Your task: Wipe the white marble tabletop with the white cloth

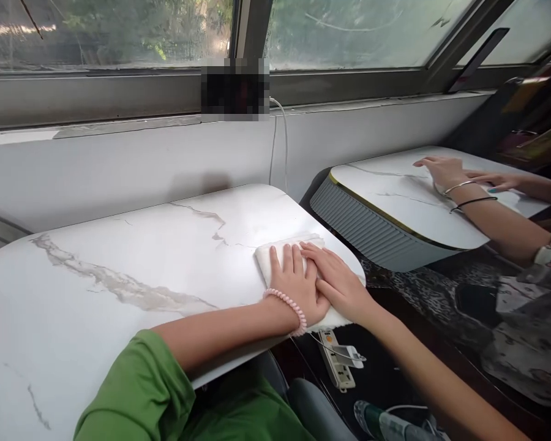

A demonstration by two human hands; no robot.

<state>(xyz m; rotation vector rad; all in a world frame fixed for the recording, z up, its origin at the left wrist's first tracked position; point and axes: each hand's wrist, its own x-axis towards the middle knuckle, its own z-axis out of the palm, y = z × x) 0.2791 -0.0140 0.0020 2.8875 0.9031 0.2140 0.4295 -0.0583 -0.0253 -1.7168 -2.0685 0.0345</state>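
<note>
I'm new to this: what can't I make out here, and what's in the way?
All in the head view:
Middle of the white cloth: covered by the left hand and right hand.
Both palms: face down, hidden by the hands' backs.
Dark thing at the window: pixelated, so unidentifiable.
Anything under the co-worker's nearer hand: covered by it.
Left end of the marbled table: cut off by the picture's edge.

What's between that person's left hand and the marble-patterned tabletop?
A white cloth lies between the left hand and the tabletop; in the head view, its edge shows beyond the hand.
</note>
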